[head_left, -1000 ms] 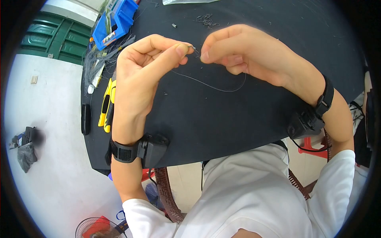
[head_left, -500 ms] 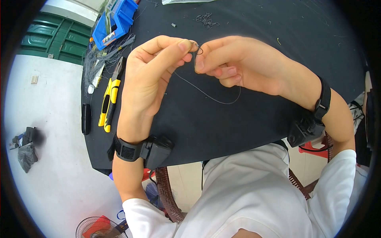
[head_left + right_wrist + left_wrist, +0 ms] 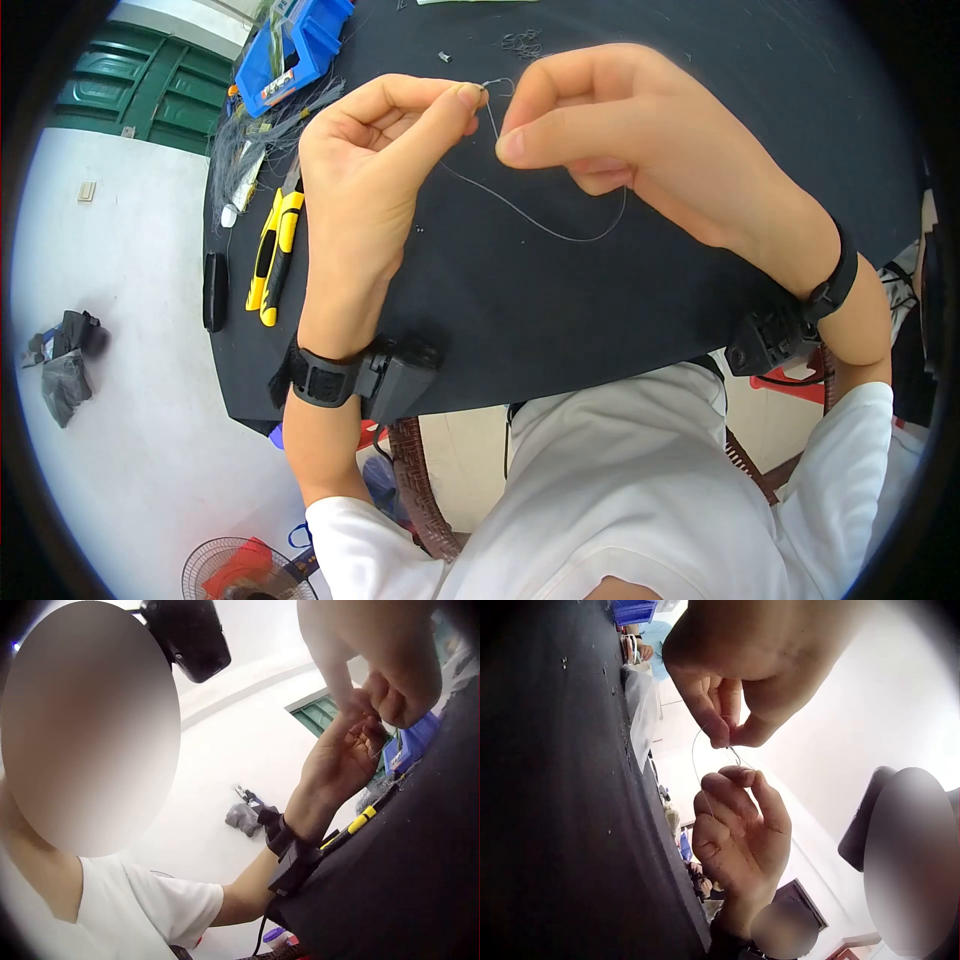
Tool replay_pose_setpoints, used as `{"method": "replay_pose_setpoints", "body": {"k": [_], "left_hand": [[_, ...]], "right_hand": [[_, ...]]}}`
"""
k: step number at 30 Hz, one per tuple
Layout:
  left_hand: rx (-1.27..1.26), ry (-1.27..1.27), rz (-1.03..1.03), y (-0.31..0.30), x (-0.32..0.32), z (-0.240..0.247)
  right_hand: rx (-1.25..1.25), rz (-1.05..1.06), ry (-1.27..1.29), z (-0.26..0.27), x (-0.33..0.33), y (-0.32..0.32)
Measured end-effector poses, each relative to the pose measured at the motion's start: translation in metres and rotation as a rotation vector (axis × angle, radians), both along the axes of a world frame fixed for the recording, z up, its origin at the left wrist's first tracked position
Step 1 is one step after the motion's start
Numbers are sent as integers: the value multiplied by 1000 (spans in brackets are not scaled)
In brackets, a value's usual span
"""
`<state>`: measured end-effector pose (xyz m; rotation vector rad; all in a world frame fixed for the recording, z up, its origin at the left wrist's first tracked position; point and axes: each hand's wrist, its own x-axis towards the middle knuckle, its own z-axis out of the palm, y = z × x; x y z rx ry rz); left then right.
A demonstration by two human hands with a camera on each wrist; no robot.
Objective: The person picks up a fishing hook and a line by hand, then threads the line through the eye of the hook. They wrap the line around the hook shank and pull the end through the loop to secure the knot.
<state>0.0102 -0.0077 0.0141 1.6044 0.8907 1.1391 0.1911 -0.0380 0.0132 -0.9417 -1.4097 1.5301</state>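
Note:
In the head view the left hand (image 3: 370,170) pinches a tiny dark piece between thumb and forefinger, held above the black table. To its right, the right hand (image 3: 640,140) pinches a thin line (image 3: 530,218), which loops below both hands. A short stretch of line runs between the two sets of fingertips, which stand a little apart. The left wrist view shows the left hand (image 3: 757,667) above and the right hand (image 3: 742,825) below, with a small hook-like piece (image 3: 735,756) between them. Fingers partly hide the small piece.
Yellow-handled pliers (image 3: 284,240) lie at the table's left, near a black case (image 3: 215,290), tangled grey strands (image 3: 235,165) and a blue bin (image 3: 300,55). A small pile of dark rings or hooks (image 3: 522,43) lies beyond the hands. A fan (image 3: 240,570) stands at lower left.
The hands first came together, then parted again, the right hand moving up and right. A small loop of line now shows between them. The head view has shifted slightly.

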Motion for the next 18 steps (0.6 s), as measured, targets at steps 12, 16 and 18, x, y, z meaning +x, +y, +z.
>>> {"method": "replay_pose_setpoints", "body": {"k": [12, 16, 18], "left_hand": [[84, 51, 41, -2, 0, 1], [94, 89, 30, -6, 3, 3], [95, 108, 10, -7, 5, 4]], "right_hand": [[289, -95, -121, 6, -1, -3], [172, -19, -88, 29, 5, -6], [224, 4, -111, 30, 9, -3]]}}
